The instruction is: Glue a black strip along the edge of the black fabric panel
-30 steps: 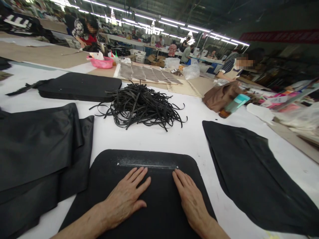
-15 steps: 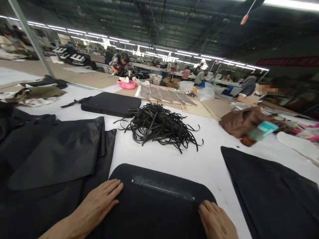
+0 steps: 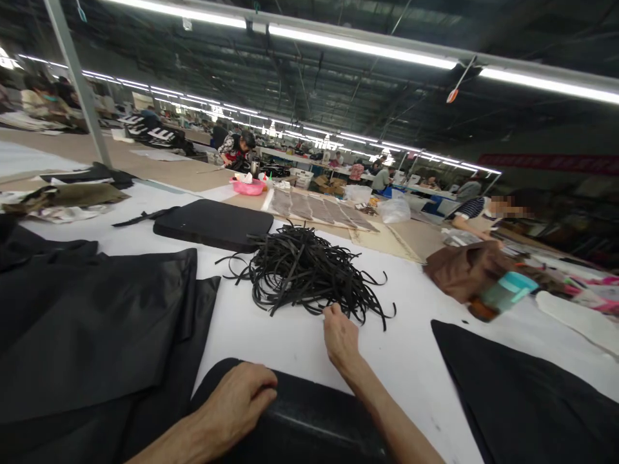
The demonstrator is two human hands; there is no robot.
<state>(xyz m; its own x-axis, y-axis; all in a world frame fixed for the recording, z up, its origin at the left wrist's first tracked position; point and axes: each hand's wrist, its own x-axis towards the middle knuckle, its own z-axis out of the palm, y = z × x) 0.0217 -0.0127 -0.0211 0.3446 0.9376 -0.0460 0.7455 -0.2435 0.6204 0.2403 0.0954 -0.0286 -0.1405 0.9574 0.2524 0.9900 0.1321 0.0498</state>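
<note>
Right hand (image 3: 341, 338) at strip pile (image 3: 304, 274)

The right hand reaches out over the white table (image 3: 285, 351); its fingers (image 3: 330, 314) are bunched together at the near edge of the strip pile, a loose tangle of thin black strips; I cannot tell whether they pinch a strip or only touch it. The left hand (image 3: 236, 396) lies open on a black padded panel (image 3: 309, 428), fingers slightly curved, gripping nothing; that panel sits at the near edge of the view, partly cut off by the frame. A second padded panel (image 3: 213, 224) lies beyond the pile, to the left, with a black strip (image 3: 145, 216) running off its far end. A large sheet of black fabric (image 3: 97, 328) is heaped on the left; another black sheet (image 3: 522, 393) lies flat on the right.

Past the right sheet are a brown cloth bundle (image 3: 464, 272) and a teal-topped bottle (image 3: 505, 293), lying on its side. Farther off stand a pink basin (image 3: 246, 187) and a row of grey panels (image 3: 314, 209) on brown paper; a clear plastic bag (image 3: 394, 210) sits beyond them. A co-worker (image 3: 476, 212) leans in at the right; another (image 3: 236, 151) works farther back.
</note>
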